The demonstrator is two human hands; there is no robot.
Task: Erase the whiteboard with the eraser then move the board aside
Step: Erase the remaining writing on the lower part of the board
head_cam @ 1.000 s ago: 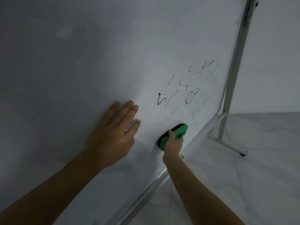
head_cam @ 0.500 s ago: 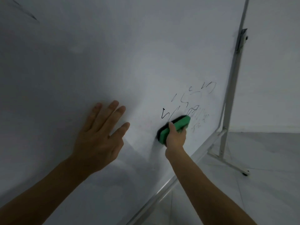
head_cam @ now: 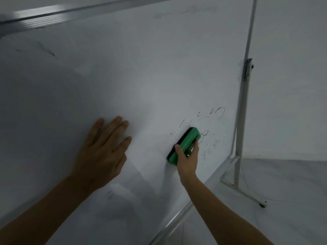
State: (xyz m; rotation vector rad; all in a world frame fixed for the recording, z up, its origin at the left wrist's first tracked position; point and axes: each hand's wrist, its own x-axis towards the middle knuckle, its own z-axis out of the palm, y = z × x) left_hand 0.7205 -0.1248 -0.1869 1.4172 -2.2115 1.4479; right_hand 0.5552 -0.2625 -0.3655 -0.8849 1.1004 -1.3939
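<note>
The green eraser [head_cam: 184,145] is gripped by the right hand [head_cam: 187,160] and pressed to the whiteboard [head_cam: 141,76] low on its right side – its lower end is hidden behind the thumb. The left hand [head_cam: 101,151] is laid flat, fingers straight. The remaining marks [head_cam: 210,119] are faint and unreadable – the board's left edge is cut off.

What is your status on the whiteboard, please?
Left hand flat on whiteboard. Right hand grips green eraser against the board. Marker writing not yet erased, up-right of eraser. Nothing in the way.
</note>
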